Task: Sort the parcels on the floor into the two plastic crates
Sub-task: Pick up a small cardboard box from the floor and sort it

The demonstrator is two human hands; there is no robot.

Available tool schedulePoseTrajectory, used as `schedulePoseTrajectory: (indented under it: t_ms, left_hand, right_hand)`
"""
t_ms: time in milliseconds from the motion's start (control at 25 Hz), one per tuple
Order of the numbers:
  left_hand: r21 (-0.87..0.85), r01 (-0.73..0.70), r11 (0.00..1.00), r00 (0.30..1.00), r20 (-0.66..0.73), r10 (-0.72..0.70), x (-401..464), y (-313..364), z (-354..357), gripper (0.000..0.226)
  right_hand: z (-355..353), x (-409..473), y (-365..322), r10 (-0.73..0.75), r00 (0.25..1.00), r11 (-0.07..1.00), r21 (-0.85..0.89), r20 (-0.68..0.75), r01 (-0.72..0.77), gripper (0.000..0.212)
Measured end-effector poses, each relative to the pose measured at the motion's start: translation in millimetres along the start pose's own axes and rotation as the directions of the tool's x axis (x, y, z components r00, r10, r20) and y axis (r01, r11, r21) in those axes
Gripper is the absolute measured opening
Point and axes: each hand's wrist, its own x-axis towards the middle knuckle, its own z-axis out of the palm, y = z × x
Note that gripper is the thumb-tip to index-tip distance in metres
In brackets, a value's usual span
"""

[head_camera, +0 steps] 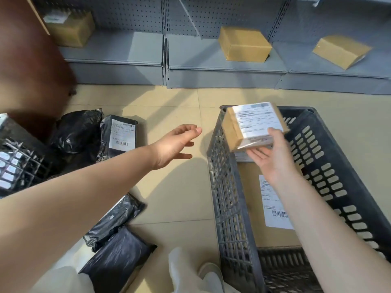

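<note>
My right hand (pixel 273 155) grips a small cardboard parcel (pixel 251 125) with a white label, tilted above the far end of the dark plastic crate (pixel 227 187) on the right. A large flat labelled box (pixel 268 208) lies in that crate's bottom. My left hand (pixel 175 144) hovers over the bare floor with fingers relaxed and holds nothing. Left of it lie black bagged parcels: one with a white label (pixel 120 136), a crumpled one (pixel 77 130), and two nearer me (pixel 115 220) (pixel 118 256). A second dark crate (pixel 19 163) sits at the far left.
Grey metal shelving (pixel 222 66) runs along the back with three cardboard boxes (pixel 243 44) (pixel 340 50) (pixel 69 28) on its lowest shelf. A brown blurred shape (pixel 31 60) fills the upper left. My legs in light trousers (pixel 186 269) show at the bottom.
</note>
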Motion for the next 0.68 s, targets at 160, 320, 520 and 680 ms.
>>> schedulePoseTrajectory:
  t_ms: [160, 320, 520, 680]
  left_hand:
    - [0.054, 0.045, 0.998, 0.999, 0.021, -0.046, 2, -23, -5, 0.034]
    - [0.039, 0.094, 0.995, 0.994, -0.061, -0.091, 8, -37, -25, 0.042]
    - [0.0, 0.16, 0.987, 0.985, -0.071, -0.16, 6, -60, -54, 0.052]
    - [0.036, 0.19, 0.981, 0.979, -0.085, -0.187, 7, -72, -72, 0.064]
  right_hand:
    - [-46, 25, -19, -0.042, 0.985, 0.998, -0.049, -0.166, 0.034, 0.044]
    - [-83, 49, -25, -0.052, 0.955, 0.995, -0.095, -0.291, 0.025, 0.041]
    - [-104, 75, -21, -0.089, 0.902, 0.972, -0.234, -0.422, -0.013, 0.064]
    - [-104, 85, -15, -0.187, 0.874, 0.93, -0.369, -0.448, 0.009, 0.067]
